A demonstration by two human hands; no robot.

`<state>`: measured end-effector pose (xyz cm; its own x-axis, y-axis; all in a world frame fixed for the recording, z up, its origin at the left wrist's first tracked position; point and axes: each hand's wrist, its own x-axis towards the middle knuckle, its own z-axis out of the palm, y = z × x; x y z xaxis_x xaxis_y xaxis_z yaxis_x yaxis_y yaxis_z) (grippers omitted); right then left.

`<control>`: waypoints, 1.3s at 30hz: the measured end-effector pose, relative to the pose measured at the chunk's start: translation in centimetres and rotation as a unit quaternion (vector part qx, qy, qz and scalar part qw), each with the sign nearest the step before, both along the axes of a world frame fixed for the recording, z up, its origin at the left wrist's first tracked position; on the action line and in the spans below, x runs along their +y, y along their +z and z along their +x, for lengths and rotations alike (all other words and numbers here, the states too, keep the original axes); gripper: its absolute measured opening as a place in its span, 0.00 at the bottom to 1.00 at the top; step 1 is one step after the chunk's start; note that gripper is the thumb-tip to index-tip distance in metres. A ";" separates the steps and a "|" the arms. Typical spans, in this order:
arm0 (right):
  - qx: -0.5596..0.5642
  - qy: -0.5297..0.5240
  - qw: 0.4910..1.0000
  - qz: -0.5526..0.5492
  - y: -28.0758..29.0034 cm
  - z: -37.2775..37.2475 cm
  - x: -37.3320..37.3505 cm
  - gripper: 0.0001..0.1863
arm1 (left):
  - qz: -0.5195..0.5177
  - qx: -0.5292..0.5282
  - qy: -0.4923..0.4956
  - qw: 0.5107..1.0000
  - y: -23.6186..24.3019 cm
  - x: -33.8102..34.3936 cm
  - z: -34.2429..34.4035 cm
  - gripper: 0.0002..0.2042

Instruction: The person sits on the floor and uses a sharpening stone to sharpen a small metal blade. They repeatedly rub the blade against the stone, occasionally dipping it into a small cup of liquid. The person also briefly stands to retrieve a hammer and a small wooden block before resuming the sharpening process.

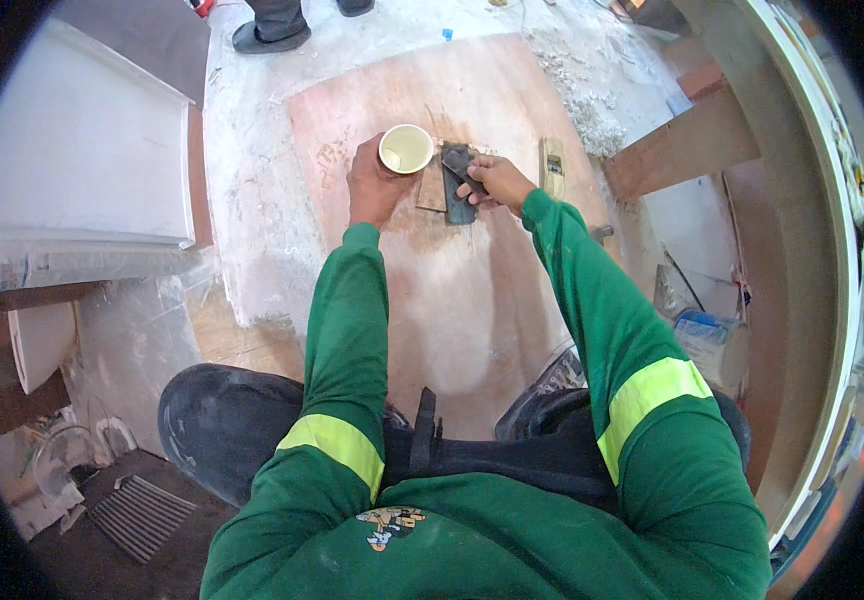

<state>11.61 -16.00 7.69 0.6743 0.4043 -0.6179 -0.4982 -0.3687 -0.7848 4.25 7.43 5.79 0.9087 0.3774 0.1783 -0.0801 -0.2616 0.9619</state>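
My left hand (377, 183) is closed round a white cup (405, 148), which has a pale interior. Just right of the cup, my right hand (492, 180) grips a small dark flat piece (458, 165) over a dark rectangular block (460, 210). That block lies beside a thin brown wooden piece (430, 195) on a pale, stained board (372, 90). Farther right on the board rests a light wooden hand plane (552, 166).
Another person's shoe (270, 40) stands at the top left on the dusty floor. A white panel (77, 150) is on the left, a wooden beam (672, 145) on the right. A plastic bucket (707, 350) sits low right, and a dark grooved mat (142, 515) lower left.
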 end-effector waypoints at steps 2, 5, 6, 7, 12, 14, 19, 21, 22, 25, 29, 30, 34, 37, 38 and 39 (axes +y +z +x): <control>0.011 0.006 1.000 0.001 0.3 0.0 0.4 0.08 | 0.053 -0.023 0.012 0.998 0.1 -0.3 -0.2 0.31; 0.002 0.016 1.000 -0.013 0.5 0.1 0.9 0.09 | 0.119 -0.022 0.014 0.993 0.5 -0.6 -0.1 0.32; 0.001 0.014 1.000 -0.020 0.5 0.0 0.9 0.09 | 0.144 -0.013 0.015 0.989 0.8 -0.9 -0.3 0.33; -0.001 0.012 1.000 -0.027 0.5 -0.1 0.9 0.09 | 0.169 -0.004 0.017 0.985 1.2 -1.1 -0.4 0.33; -0.012 0.020 0.999 -0.036 0.3 0.2 1.1 0.11 | 0.232 0.008 0.021 0.972 2.0 -1.4 -0.5 0.34; -0.014 0.019 0.999 -0.033 0.4 0.2 1.4 0.11 | 0.237 0.007 0.017 0.971 2.0 -1.3 -0.4 0.34; -0.025 0.009 1.000 0.001 0.5 0.3 1.9 0.12 | 0.238 -0.001 0.005 0.971 1.7 -1.3 -0.4 0.35; -0.028 0.006 1.000 0.000 0.6 0.3 2.1 0.12 | 0.246 -0.002 0.006 0.969 1.8 -1.4 -0.3 0.35; -0.030 0.005 1.000 -0.005 0.6 0.3 2.1 0.12 | 0.249 -0.002 0.006 0.968 1.9 -1.5 -0.3 0.35; -0.037 0.007 0.999 -0.002 0.4 0.5 1.8 0.13 | 0.267 -0.003 0.016 0.963 2.0 -2.0 -0.2 0.36; -0.024 0.013 1.000 -0.011 0.1 0.5 1.6 0.12 | 0.220 0.000 0.010 0.975 1.5 -1.8 0.2 0.37; -0.023 0.004 1.000 -0.013 0.2 0.4 1.7 0.12 | 0.195 0.000 0.011 0.981 1.2 -1.6 0.3 0.36; -0.012 -0.025 0.999 -0.031 -0.1 0.1 1.2 0.11 | -0.106 -0.010 -0.006 0.994 0.4 -1.6 0.5 0.34; 0.008 -0.040 0.999 -0.013 -0.9 0.2 0.2 0.09 | 0.005 0.033 0.063 0.997 -0.2 -0.4 0.4 0.35; 0.016 -0.044 0.999 0.000 -1.3 0.3 -0.1 0.08 | -0.019 0.023 0.070 0.997 -0.5 0.1 0.5 0.35; 0.008 -0.035 0.999 -0.010 -1.5 0.3 -0.2 0.08 | -0.041 0.012 0.079 0.996 -1.0 0.8 0.6 0.35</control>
